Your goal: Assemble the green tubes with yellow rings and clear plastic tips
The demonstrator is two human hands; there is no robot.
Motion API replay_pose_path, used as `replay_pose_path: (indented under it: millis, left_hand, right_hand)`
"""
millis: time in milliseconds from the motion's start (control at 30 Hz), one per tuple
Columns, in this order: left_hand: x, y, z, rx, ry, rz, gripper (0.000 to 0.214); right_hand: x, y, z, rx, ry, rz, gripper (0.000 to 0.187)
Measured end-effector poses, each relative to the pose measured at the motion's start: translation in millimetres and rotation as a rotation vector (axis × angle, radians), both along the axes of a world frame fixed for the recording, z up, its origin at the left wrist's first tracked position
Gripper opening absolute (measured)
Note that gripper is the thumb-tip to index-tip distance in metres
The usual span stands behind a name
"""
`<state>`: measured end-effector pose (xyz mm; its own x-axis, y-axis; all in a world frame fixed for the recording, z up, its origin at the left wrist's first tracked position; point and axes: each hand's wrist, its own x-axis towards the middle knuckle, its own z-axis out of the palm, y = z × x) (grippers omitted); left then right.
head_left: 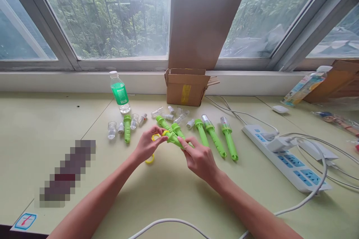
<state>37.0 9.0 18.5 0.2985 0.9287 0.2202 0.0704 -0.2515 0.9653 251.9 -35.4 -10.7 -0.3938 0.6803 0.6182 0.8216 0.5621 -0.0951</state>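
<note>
Evidently, taking the held handle as clock centre and the window as twelve, the parts lie within arm's reach. At ten o'clock a clear plastic bottle with a green label [120, 94] stands upright, presumably set back to spare the working area. Nearer nine, a clear ribbed plastic cup [112, 130] stands beside an unheld green plastic handle [127, 129]. At eight, a loose yellow plastic ring [149, 162] lies on the pale green tabletop [146, 201], probably placed for the left hand [150, 143]. That hand's thumb and forefinger are closed on a thin yellow ring [165, 133] at the threaded end of the bright green tubular handle [174, 139]; whether it is fully seated cannot be told. The right hand [199, 158], at four, grips the handle's shaft, apparently to steady it above the tabletop. At twelve stands a brown cardboard box [183, 89]. Towards three, two green handles with clear caps [216, 140] lie side by side, seemingly grouped apart from uncapped parts.
</note>
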Motion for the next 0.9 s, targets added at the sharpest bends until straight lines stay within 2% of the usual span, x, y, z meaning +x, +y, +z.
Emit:
replay_pose_path:
  millis: [133,333,567,900]
  left_hand:
    - [1,0,-1.4,0.017,-0.029,0.037,0.026]
    - [-2,2,0.3,0.037,-0.038,0.006,0.03]
    - [1,-3,5.3,0.069,-0.042,0.04,0.027]
    - [3,-3,0.0,0.075,-0.027,0.116,0.027]
  right_hand:
    - [-3,-1,0.4,-0.049,0.078,0.0,0.039]
    - [-5,-2,3.2,-0.076,0.151,0.009,0.04]
    - [-10,-7,8.3,-0.177,0.249,0.036,0.038]
    - [-14,-8,12.6,-0.285,0.412,0.053,0.036]
